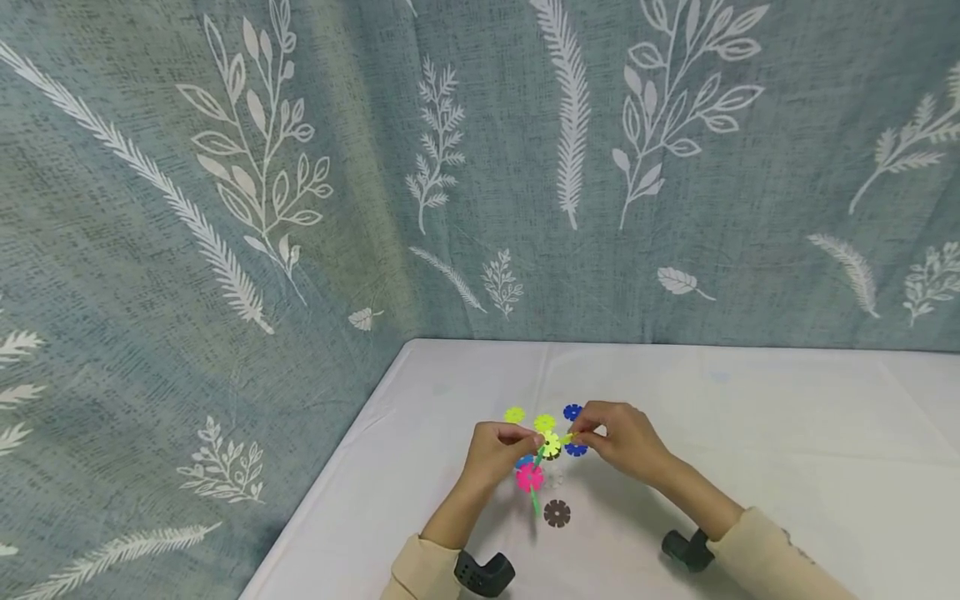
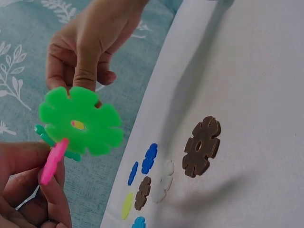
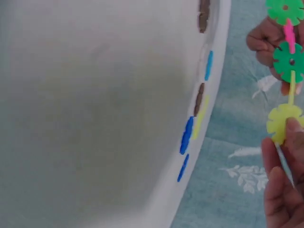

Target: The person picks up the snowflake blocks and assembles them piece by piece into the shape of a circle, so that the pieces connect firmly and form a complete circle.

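Note:
Several slotted, flower-shaped plastic discs are joined edge to edge in a chain held above the table. A bright green disc [image 2: 80, 121] ends it, followed by a pink disc [image 1: 529, 477], a darker green disc [image 3: 289, 61] and two yellow ones. My left hand [image 1: 491, 454] pinches the chain around the darker green disc, beside the pink one. At the other end, the fingers and thumb of my right hand [image 1: 626, 442] grip the last yellow disc [image 3: 282, 121]. A thin pale edge [image 3: 285, 164] shows between the right fingers; I cannot tell what it is.
Loose discs lie on the white-covered table [image 1: 787, 467] beneath and around the hands: brown [image 1: 557, 513], dark blue [image 1: 573, 412], yellow [image 1: 514, 414], light blue [image 2: 138, 223] and a clear one [image 2: 164, 182]. A leaf-patterned teal curtain [image 1: 495, 167] hangs behind and to the left.

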A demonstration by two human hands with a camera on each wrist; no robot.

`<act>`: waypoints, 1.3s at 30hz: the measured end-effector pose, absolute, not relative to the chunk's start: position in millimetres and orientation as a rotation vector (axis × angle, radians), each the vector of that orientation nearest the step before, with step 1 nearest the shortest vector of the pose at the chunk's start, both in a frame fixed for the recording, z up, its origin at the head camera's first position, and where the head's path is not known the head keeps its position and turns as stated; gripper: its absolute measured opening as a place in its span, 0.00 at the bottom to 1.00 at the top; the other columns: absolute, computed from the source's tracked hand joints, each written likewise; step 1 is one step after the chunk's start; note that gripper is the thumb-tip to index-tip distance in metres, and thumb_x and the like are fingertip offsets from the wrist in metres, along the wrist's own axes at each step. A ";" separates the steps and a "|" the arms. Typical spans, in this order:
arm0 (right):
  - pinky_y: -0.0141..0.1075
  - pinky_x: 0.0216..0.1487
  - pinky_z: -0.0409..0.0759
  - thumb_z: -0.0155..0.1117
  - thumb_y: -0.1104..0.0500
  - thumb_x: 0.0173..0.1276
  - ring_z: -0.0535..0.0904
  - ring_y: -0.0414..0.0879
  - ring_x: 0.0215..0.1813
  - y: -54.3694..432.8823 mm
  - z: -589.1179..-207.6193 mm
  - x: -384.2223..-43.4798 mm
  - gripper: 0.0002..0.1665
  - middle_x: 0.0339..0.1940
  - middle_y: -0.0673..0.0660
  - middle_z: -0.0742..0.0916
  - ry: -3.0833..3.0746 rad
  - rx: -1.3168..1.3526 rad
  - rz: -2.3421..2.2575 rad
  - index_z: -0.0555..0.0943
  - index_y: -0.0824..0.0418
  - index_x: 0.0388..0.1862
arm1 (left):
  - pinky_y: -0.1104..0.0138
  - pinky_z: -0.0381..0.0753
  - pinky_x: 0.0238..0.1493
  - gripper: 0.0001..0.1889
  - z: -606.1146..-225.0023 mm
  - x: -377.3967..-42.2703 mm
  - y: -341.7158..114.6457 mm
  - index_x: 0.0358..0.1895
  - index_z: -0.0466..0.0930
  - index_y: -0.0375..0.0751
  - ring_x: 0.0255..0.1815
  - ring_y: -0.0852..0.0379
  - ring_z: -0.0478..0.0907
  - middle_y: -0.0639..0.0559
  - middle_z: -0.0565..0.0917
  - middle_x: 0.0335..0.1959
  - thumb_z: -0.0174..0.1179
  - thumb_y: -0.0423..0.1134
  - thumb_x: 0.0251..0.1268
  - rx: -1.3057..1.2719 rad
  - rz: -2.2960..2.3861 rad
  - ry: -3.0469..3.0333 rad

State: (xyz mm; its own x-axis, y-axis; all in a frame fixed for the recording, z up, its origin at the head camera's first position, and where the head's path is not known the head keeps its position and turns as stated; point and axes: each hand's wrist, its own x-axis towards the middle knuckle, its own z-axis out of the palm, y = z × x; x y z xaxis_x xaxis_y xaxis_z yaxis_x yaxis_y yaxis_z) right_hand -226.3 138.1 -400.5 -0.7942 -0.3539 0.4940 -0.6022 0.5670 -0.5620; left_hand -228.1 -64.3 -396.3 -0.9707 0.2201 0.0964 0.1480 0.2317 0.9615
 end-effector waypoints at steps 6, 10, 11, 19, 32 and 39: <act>0.26 0.27 0.74 0.69 0.64 0.52 0.80 0.36 0.31 135.4 -402.5 -224.9 0.06 0.25 0.44 0.84 -2.456 0.749 1.036 0.82 0.53 0.24 | 0.56 0.80 0.40 0.10 -397.2 -229.1 -64.7 0.32 0.82 0.24 0.27 0.64 0.79 0.37 0.85 0.29 0.62 0.32 0.54 0.352 1.889 2.399; 0.26 0.26 0.72 0.71 0.64 0.50 0.78 0.35 0.29 133.3 -402.9 -224.1 0.07 0.24 0.43 0.84 -2.406 0.741 0.975 0.82 0.52 0.23 | 0.58 0.80 0.40 0.10 -396.3 -228.2 -65.2 0.32 0.82 0.24 0.28 0.63 0.80 0.37 0.85 0.30 0.62 0.32 0.54 0.350 1.882 2.392; 0.26 0.25 0.72 0.71 0.63 0.50 0.78 0.35 0.28 132.8 -402.8 -224.4 0.07 0.24 0.43 0.83 -2.396 0.742 0.953 0.82 0.52 0.23 | 0.58 0.80 0.41 0.10 -396.0 -228.2 -65.0 0.32 0.82 0.24 0.28 0.63 0.80 0.37 0.85 0.30 0.62 0.32 0.54 0.349 1.881 2.392; 0.25 0.23 0.71 0.71 0.66 0.48 0.72 0.31 0.24 131.9 -401.3 -226.6 0.08 0.23 0.44 0.82 -2.322 0.771 0.978 0.82 0.54 0.23 | 0.61 0.80 0.40 0.11 -391.9 -228.1 -59.5 0.31 0.82 0.24 0.27 0.65 0.77 0.41 0.85 0.28 0.63 0.33 0.54 0.316 1.888 2.400; 0.27 0.29 0.75 0.70 0.61 0.52 0.80 0.35 0.28 128.5 -406.2 -232.8 0.04 0.24 0.44 0.84 -2.398 0.810 0.906 0.82 0.53 0.24 | 0.72 0.72 0.30 0.07 -392.7 -226.0 -57.4 0.30 0.86 0.37 0.28 0.58 0.79 0.50 0.85 0.24 0.67 0.38 0.50 0.664 1.374 3.058; 0.28 0.27 0.78 0.68 0.63 0.54 0.83 0.41 0.28 124.7 -411.1 -235.2 0.03 0.25 0.53 0.86 -2.382 0.843 1.294 0.82 0.62 0.26 | 0.72 0.73 0.33 0.05 -392.5 -226.7 -54.6 0.27 0.86 0.40 0.28 0.60 0.78 0.53 0.84 0.24 0.69 0.37 0.45 1.025 1.238 3.118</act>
